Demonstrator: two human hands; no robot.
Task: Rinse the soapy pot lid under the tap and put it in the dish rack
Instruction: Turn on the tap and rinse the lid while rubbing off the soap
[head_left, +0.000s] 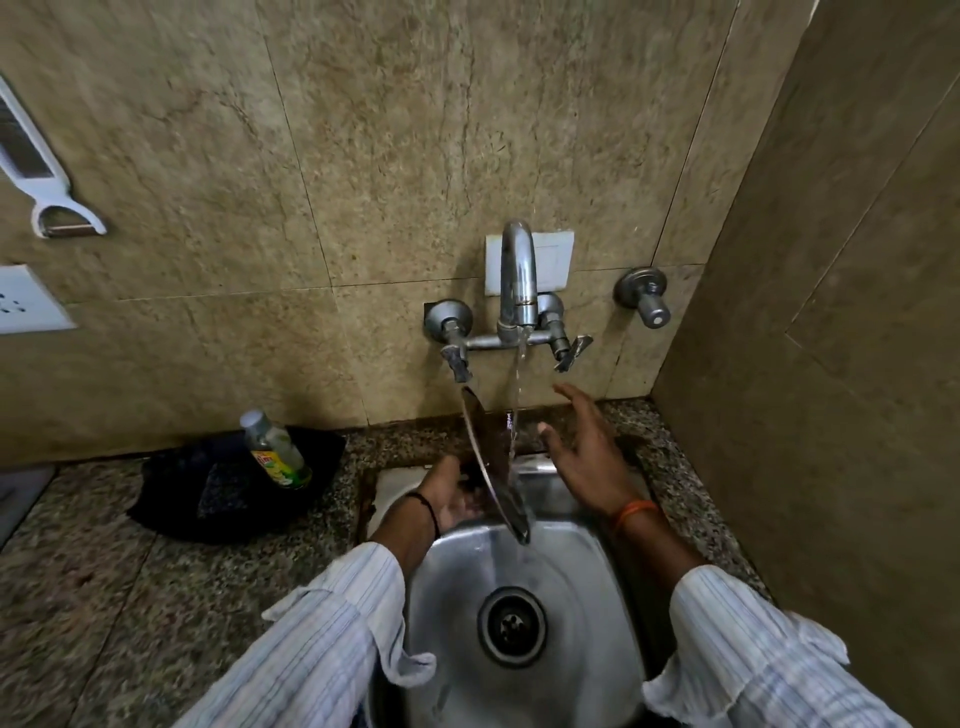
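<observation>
A round steel pot lid (493, 462) stands on edge over the steel sink (576, 566), seen almost side-on. My left hand (449, 493) grips it from the left side, fingers behind the lid. Water runs from the chrome tap (518, 275) in a thin stream that lands on the lid's right face. My right hand (582, 447) hovers just right of the stream, fingers spread, holding nothing. No dish rack is in view.
A dish-soap bottle (275, 449) lies on a black cloth (234, 483) on the granite counter, left of the sink. A white peeler (47, 176) hangs on the wall at the far left. A wall closes in on the right.
</observation>
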